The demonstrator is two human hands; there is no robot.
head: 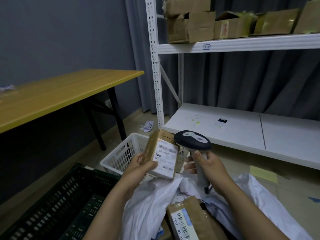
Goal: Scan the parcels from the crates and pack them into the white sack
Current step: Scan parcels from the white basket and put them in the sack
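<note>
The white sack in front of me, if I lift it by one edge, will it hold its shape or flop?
Probably flops: the crumpled white sack lies in soft folds with no stiff rim. It would likely sag and feel bottom-heavy, since a taped brown cardboard parcel already sits inside.

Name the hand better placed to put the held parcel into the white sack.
Left. The left hand holds the parcel close by the white sack; the right hand grips the scanner.
</note>
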